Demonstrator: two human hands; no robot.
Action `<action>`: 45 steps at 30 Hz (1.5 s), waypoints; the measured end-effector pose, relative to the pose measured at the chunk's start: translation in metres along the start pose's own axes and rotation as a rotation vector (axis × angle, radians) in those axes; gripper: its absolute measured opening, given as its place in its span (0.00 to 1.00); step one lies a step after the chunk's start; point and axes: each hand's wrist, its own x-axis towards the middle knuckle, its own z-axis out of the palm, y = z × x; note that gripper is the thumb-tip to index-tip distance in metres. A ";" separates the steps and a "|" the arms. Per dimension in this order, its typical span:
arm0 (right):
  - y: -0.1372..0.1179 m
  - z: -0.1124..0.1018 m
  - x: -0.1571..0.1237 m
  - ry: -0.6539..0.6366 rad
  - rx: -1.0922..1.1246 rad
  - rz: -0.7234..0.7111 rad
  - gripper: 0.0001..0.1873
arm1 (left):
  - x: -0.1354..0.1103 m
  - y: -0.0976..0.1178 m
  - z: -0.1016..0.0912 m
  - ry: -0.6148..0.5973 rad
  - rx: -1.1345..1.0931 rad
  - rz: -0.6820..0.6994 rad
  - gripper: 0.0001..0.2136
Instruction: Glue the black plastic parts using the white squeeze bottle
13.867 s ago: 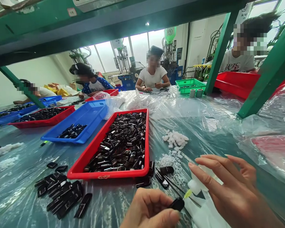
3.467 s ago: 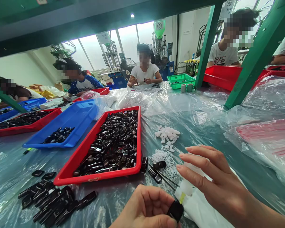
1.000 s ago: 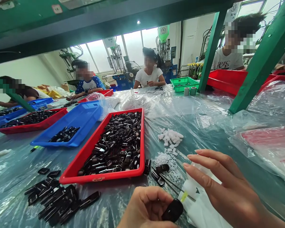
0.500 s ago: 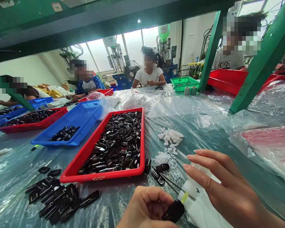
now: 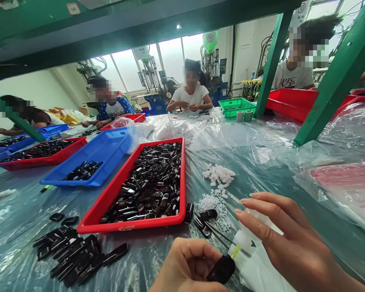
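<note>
At the bottom edge my left hand (image 5: pixel 190 267) is closed on a small glossy black plastic part (image 5: pixel 222 269). My right hand (image 5: pixel 288 239) holds a white squeeze bottle (image 5: pixel 246 242) whose yellow-green nozzle tip touches the black part; its outer fingers are stretched out above the bottle. Just ahead lies a red tray (image 5: pixel 118 225) filled with many black parts. A heap of black parts (image 5: pixel 74 255) lies loose on the plastic sheet to the left. Two small piles of white bits (image 5: pixel 217 175) sit right of the tray.
A blue tray (image 5: pixel 115 146) with a few black parts stands behind the red one; more trays lie far left. Tweezers (image 5: pixel 219 235) and loose black parts lie by the white bits. Green frame posts (image 5: pixel 331 81) rise at right. Several people sit around the table.
Almost nothing differs over the last second: both hands stay put with the nozzle tip at the black part. Compared with 3.5 s ago the view has shifted slightly.
</note>
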 end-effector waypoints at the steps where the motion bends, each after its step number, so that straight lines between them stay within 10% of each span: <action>1: 0.000 0.000 0.000 -0.003 -0.004 -0.006 0.20 | 0.001 -0.001 -0.001 0.004 0.004 0.006 0.13; 45: -0.001 0.003 -0.002 -0.061 -0.097 0.027 0.19 | -0.002 0.001 -0.001 0.099 0.044 0.075 0.14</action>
